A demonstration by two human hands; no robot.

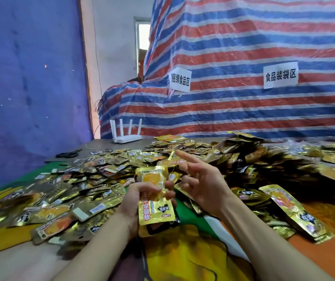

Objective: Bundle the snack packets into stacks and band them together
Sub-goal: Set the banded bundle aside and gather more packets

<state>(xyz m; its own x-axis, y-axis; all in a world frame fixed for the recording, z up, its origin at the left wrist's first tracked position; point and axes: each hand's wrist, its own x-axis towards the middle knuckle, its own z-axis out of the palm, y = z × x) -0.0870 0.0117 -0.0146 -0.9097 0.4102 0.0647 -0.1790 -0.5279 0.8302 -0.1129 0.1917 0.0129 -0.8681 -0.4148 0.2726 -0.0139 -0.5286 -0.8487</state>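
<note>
My left hand (136,201) grips a small stack of gold snack packets (153,197), held upright just above the table in the middle of the head view. My right hand (201,179) hovers beside the stack on its right, fingers spread and forefinger raised. A thin yellowish band seems to run from those fingers toward the stack's top, though it is too fine to tell. Loose gold packets (77,189) lie in a wide heap behind and to the left. One long packet (296,211) lies apart at the right.
A second, darker heap of packets (263,159) fills the table's right side. A white router (127,136) stands at the far edge, with black scissors (69,154) to its left. A striped tarp (243,78) rises behind; a colourful cloth (199,250) covers the near table.
</note>
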